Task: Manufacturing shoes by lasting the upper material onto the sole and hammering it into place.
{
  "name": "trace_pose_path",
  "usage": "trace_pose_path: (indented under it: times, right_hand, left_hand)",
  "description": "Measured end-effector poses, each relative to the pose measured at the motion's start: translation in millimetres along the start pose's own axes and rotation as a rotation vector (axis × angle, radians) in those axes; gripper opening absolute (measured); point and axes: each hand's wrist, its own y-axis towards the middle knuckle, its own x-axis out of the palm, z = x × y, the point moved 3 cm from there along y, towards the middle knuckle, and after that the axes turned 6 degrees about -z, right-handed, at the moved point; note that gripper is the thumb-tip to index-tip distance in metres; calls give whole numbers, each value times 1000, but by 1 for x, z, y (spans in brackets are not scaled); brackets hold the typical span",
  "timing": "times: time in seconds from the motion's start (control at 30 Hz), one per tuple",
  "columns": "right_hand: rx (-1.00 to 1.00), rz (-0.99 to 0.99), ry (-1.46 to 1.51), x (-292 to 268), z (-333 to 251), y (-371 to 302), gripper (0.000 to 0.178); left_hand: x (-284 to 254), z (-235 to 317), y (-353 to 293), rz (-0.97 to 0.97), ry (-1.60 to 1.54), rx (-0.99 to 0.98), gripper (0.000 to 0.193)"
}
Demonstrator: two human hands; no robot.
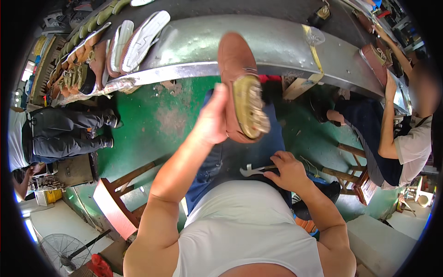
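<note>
Grey metal-topped bench [198,44], dented. Left end: two white-soled shoes [144,42] lying soles up, brown shoes [98,62] beside, olive shoes [104,16] farther back. Yellow strip [314,55] across right part. Scuffed green floor [138,115]; wooden stools [115,207] stand on it.

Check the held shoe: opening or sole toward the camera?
Opening: the brown shoe in the left hand shows its upper and opening, sole hidden.

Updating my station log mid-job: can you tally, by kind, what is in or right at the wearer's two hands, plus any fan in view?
Brown shoe, in the left hand: 1
Metal-headed tool, at the right hand: 1
Fan, lower left: 1
Total: 3
</note>
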Motion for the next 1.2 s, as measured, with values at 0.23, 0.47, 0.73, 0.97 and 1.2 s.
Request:
trace_pose_path:
  times: [0.23, 0.47, 0.73, 0.97, 1.2]
  right_hand:
    - [-199, 454, 41, -92, -31, 51, 67]
    - [-399, 612, -46, -136, -58, 92, 88]
    - [-370, 516, 724, -94, -28, 103, 64]
    - [-63, 160, 1903, -18, -33, 139, 69]
    - [286, -4, 1817, 70, -18, 110, 69]
  left_hand:
    - [27, 5, 21, 54, -223, 15, 69]
    - [34, 20, 27, 42, -236, 24, 63]
    - [22, 4, 19, 79, -182, 15, 68]
    - [-31, -62, -16, 115, 385, 128, 69]
    - [-78, -110, -59, 453, 818, 165, 72]
